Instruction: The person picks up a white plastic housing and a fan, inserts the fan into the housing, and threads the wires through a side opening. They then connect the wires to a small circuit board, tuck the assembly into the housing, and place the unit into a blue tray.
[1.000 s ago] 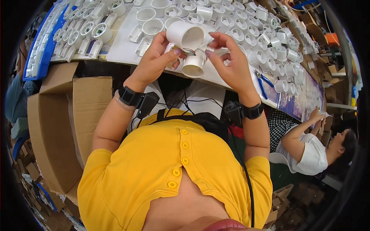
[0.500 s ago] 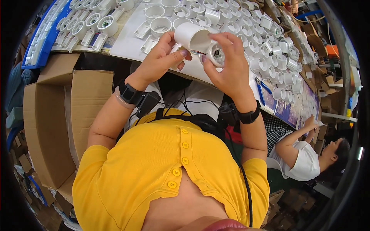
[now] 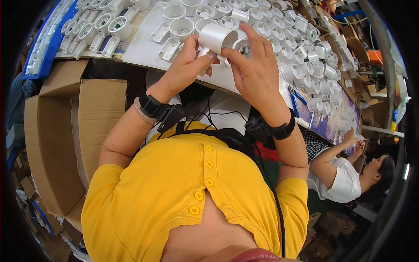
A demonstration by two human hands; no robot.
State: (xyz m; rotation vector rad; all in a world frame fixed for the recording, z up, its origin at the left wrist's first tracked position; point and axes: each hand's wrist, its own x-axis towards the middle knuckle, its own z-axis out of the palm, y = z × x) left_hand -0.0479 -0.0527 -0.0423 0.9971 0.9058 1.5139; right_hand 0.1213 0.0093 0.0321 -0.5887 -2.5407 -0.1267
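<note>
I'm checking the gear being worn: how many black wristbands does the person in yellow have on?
2: one black wristband just behind the left hand, the other black wristband just behind the right hand. Both are in plain view; none seems hidden.

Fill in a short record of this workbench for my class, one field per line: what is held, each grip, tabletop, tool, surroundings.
Held: white cup, on its side, open end facing right
Left grip: closed on the cup
Right grip: at the cup's open end; a round white piece shows partly behind the fingers, hold unclear
Tabletop: many similar white housings
Tool: blue-handled pliers, lying at right
Left: open cardboard box; blue tray
Right: another person in a white top
</note>
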